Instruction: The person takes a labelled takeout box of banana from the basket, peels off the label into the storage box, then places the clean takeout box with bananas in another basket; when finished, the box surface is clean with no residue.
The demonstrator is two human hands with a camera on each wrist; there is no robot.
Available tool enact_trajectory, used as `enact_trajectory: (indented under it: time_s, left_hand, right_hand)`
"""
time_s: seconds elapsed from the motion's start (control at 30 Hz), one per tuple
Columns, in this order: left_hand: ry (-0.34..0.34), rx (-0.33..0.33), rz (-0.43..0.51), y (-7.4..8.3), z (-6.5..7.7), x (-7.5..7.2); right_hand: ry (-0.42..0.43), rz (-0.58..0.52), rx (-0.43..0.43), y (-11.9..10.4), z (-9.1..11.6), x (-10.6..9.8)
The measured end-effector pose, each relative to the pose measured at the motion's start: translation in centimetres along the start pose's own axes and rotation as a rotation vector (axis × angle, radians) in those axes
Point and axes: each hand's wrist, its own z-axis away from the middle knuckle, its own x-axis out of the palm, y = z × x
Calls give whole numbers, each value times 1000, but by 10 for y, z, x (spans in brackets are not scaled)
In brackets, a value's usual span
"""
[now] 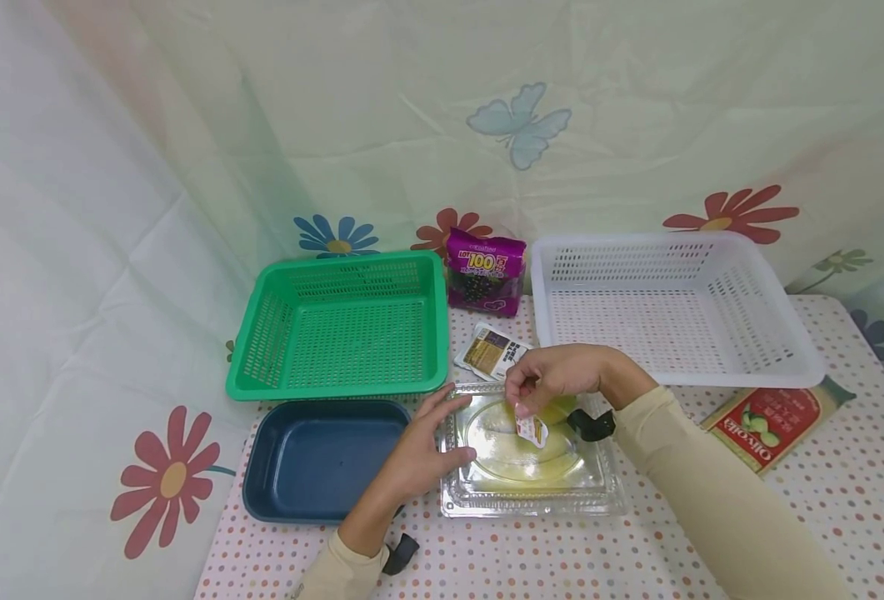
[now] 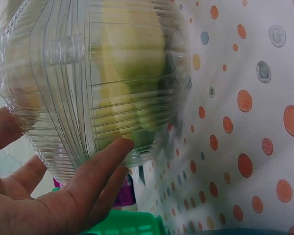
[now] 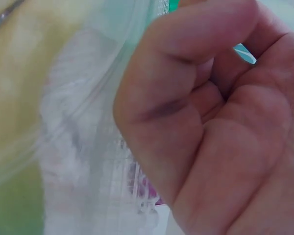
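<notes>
A lidded clear plastic container (image 1: 527,492) sits on the table with yellow-green produce (image 2: 132,49) inside; its exact kind is blurred by the plastic. On its left side rests my left hand (image 1: 422,450), fingers spread; in the left wrist view fingertips touch the ribbed side wall. Over the lid, my right hand (image 1: 557,375) pinches a small white label with red print (image 1: 533,432) between thumb and forefinger. Whether the label sticks to the lid I cannot tell. The right wrist view shows curled fingers (image 3: 161,98) close up, with the label hidden there.
Behind the container lie a flat food packet (image 1: 490,352) and a purple snack bag (image 1: 485,275). A green basket (image 1: 445,333) and a dark blue tray (image 1: 254,492) stand left. On the right are a white basket (image 1: 794,333) and a red Olivoilà packet (image 1: 767,425).
</notes>
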Motion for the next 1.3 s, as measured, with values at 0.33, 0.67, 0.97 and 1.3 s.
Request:
enact_trajectory:
  time_s: [0.33,0.67,0.97,1.3]
  left_hand:
    - [-4,-16,-4,3,1,0]
    - [25,3,-74,8,1,-1]
    - [87,39,-204,14,10,-2]
    - [90,27,-69,19,30,-26]
  right_hand:
    - [-6,-18,-7,1,0,0]
    - [11,58,-33,-6,4,3]
    - [59,88,-43,-17,5,10]
    - [140,53,-134,-33,-16,18]
